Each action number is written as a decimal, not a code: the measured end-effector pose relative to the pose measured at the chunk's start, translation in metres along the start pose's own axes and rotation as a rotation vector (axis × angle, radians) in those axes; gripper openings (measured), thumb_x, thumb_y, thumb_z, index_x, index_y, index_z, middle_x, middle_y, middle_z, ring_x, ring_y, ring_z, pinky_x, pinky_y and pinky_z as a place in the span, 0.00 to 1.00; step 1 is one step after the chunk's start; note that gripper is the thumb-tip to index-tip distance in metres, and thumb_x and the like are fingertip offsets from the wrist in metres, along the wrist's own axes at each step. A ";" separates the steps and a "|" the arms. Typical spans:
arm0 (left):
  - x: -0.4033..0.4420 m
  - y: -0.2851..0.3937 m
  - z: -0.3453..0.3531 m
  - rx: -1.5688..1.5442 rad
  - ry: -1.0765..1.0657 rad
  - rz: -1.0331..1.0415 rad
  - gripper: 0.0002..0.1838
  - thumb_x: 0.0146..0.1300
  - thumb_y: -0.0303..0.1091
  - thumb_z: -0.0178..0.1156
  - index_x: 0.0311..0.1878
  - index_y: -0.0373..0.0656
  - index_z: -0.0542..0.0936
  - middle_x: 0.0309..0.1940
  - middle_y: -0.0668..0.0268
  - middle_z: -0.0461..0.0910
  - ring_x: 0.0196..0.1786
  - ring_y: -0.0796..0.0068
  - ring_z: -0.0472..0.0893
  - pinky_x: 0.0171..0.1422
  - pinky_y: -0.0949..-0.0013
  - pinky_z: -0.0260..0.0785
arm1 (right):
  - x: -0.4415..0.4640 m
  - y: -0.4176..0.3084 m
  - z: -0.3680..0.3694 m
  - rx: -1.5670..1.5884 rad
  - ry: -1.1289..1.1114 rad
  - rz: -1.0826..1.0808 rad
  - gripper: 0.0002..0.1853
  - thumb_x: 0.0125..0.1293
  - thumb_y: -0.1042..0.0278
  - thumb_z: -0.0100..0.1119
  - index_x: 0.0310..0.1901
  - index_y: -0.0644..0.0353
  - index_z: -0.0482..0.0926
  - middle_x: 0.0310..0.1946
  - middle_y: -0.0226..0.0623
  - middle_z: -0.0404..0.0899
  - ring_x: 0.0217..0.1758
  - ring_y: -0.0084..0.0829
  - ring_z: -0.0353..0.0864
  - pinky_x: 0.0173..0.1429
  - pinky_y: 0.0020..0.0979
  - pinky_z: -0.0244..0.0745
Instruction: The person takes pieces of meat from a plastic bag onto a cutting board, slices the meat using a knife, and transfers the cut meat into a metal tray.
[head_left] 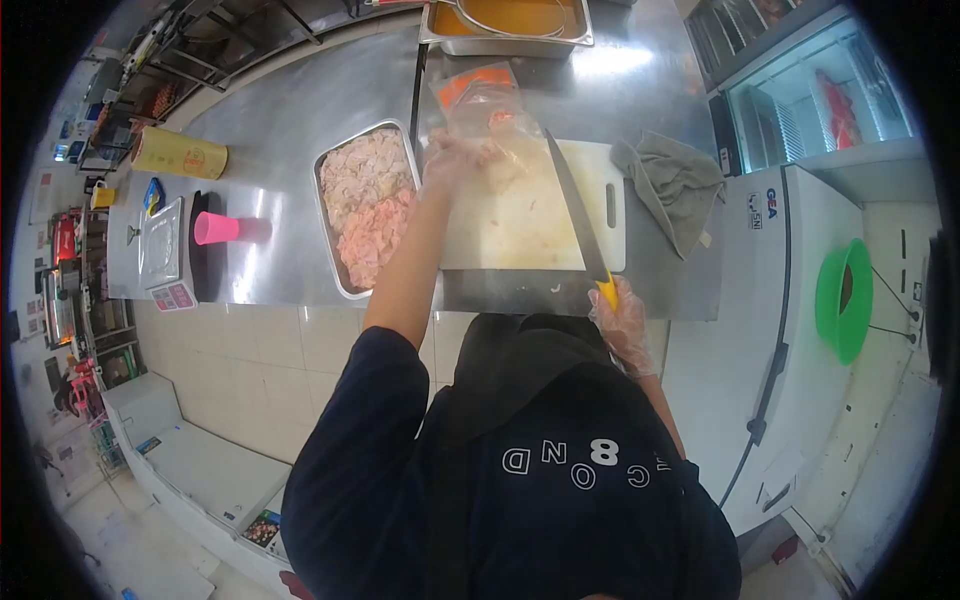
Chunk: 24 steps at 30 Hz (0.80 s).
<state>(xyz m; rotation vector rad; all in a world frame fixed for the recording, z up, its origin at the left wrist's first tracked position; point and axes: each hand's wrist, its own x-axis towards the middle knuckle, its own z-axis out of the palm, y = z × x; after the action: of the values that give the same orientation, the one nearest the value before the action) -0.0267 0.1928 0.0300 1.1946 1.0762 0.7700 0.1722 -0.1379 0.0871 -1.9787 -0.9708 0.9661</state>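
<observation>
In my gloved right hand (625,325) is a long kitchen knife (580,215), its yellow handle in the closed fingers and its blade pointing away across the right part of a white cutting board (545,245). My left hand (452,160), also in a clear glove, is at the board's far left corner, smeared by motion. Beside its fingers is a clear plastic bag (490,105) with orange pieces in it; whether the fingers grip the bag is not clear. Left of the board, a metal tray (348,291) holds pale, chopped raw meat and pinker pieces.
A crumpled grey cloth (672,190) lies right of the board. At the far edge stands a metal pan (480,45) of orange liquid with a strainer over it. A pink cup (217,228), a scale (165,245) and a yellow cylinder (180,153) are to the left. A white freezer (740,350) flanks the right.
</observation>
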 end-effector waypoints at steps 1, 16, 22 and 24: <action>0.021 -0.026 -0.002 0.174 0.122 -0.101 0.14 0.75 0.41 0.60 0.44 0.39 0.85 0.43 0.62 0.85 0.46 0.72 0.83 0.52 0.63 0.77 | -0.002 0.001 -0.002 -0.007 -0.005 0.002 0.18 0.74 0.60 0.63 0.57 0.65 0.77 0.29 0.47 0.83 0.31 0.42 0.85 0.38 0.40 0.76; -0.016 0.008 0.033 0.361 0.192 0.052 0.17 0.73 0.44 0.61 0.42 0.37 0.83 0.36 0.60 0.85 0.41 0.65 0.82 0.51 0.61 0.73 | -0.004 0.006 0.001 0.048 0.037 -0.022 0.17 0.74 0.60 0.63 0.56 0.65 0.77 0.29 0.42 0.83 0.30 0.33 0.82 0.37 0.37 0.76; -0.028 -0.013 0.028 -0.807 -0.278 -0.177 0.11 0.76 0.41 0.63 0.49 0.43 0.81 0.34 0.70 0.81 0.33 0.75 0.77 0.39 0.72 0.73 | -0.005 0.004 0.001 0.031 0.034 0.029 0.18 0.75 0.61 0.63 0.56 0.65 0.77 0.29 0.42 0.83 0.31 0.33 0.84 0.38 0.37 0.77; -0.047 -0.002 0.045 -0.866 -0.233 -0.369 0.12 0.75 0.40 0.65 0.51 0.41 0.80 0.38 0.70 0.81 0.33 0.79 0.75 0.38 0.73 0.72 | -0.007 0.001 -0.001 0.048 0.030 0.034 0.18 0.75 0.61 0.62 0.57 0.65 0.77 0.29 0.44 0.83 0.32 0.36 0.86 0.39 0.38 0.78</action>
<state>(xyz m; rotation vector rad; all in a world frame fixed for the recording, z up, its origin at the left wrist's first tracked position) -0.0003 0.1341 0.0401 0.3204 0.6192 0.6715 0.1705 -0.1449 0.0886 -1.9696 -0.8920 0.9676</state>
